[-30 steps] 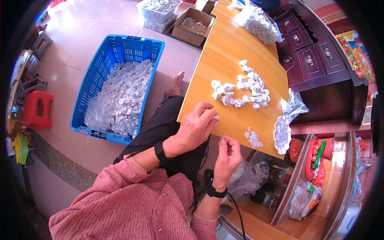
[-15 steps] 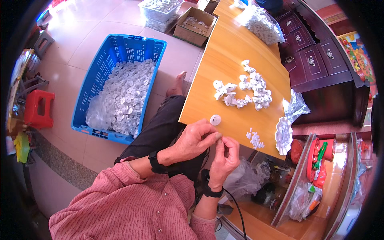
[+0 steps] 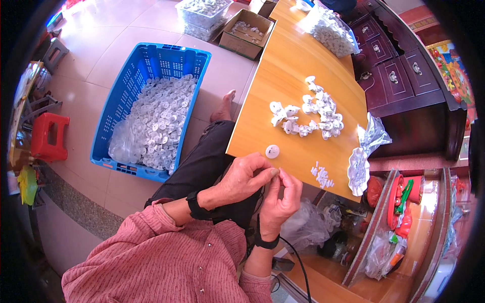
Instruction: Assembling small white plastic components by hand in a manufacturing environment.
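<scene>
From here: left hand (image 3: 248, 175) and right hand (image 3: 283, 198) meet tip to tip at the near edge of the table (image 3: 252, 134). Fingers on both closed in a pinch; can't tell what's between them. 1 white disc (image 3: 272, 151) just beyond left fingers, can't tell if touching. White parts (image 3: 331, 121) clustered farther up the table; loose pegs (image 3: 322, 175) right of the hands, near the dish (image 3: 357, 171).

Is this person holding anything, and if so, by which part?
It can't be told: the left hand and right hand meet at the fingertips, hiding anything pinched there. A white disc shows beyond the left hand, grip uncertain.
</scene>
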`<state>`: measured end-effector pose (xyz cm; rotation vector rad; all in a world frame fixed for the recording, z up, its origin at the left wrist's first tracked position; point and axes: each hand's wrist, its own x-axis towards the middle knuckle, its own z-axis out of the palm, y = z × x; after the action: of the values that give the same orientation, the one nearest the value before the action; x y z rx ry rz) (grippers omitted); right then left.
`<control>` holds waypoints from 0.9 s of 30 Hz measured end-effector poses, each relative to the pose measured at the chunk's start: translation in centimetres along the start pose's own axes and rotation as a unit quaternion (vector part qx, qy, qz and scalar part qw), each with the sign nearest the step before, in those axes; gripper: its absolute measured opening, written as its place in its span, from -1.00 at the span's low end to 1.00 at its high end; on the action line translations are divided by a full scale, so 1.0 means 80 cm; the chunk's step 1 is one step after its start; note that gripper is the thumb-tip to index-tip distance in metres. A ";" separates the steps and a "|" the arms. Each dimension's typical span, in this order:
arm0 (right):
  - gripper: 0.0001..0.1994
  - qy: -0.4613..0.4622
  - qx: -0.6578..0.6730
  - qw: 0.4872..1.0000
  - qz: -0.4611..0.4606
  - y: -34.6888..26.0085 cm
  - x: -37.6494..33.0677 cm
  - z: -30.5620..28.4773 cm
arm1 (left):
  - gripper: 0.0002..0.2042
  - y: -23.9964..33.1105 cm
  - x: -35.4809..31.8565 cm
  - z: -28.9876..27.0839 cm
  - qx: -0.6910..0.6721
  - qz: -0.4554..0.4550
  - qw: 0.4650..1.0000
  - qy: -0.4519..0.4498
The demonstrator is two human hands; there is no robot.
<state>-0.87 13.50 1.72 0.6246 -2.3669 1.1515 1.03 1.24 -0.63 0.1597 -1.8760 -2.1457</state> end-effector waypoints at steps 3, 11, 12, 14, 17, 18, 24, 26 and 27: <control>-0.82 0.015 -0.043 0.998 -0.042 0.004 -0.002 0.002 | -0.88 0.002 0.000 -0.002 0.007 -0.014 1.000 -0.004; -0.79 0.019 -0.057 0.997 -0.051 0.000 -0.002 0.003 | -0.87 -0.008 0.000 0.001 0.017 0.016 1.000 -0.002; -0.78 0.013 -0.073 0.995 -0.066 0.000 -0.002 0.003 | -0.85 -0.006 0.001 0.001 0.019 0.019 1.000 0.005; -0.77 0.012 -0.064 0.996 -0.055 0.000 -0.004 0.005 | -0.82 -0.003 0.002 0.001 0.020 0.022 0.999 0.011; -0.76 0.012 -0.051 0.998 -0.044 0.001 -0.005 0.007 | -0.82 -0.003 0.002 0.000 0.014 0.019 1.000 0.009; -0.76 0.012 -0.047 0.998 -0.045 0.001 -0.005 0.008 | -0.85 -0.005 0.001 -0.001 0.023 0.024 0.999 0.002; -0.77 0.009 -0.023 1.000 -0.013 0.000 -0.007 0.009 | -0.88 -0.002 0.001 -0.003 0.006 0.017 1.000 0.001; -0.78 0.014 -0.018 1.000 -0.004 0.004 -0.009 0.007 | -0.88 -0.001 0.002 -0.004 -0.017 -0.012 1.000 0.008; -0.79 0.018 -0.015 1.000 0.006 0.006 -0.009 0.006 | -0.90 -0.004 0.004 -0.006 0.041 0.031 0.998 0.025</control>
<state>-0.62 13.50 0.75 0.5754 -2.3553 1.1216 0.85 0.70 -0.97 0.1693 -1.9168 -2.0066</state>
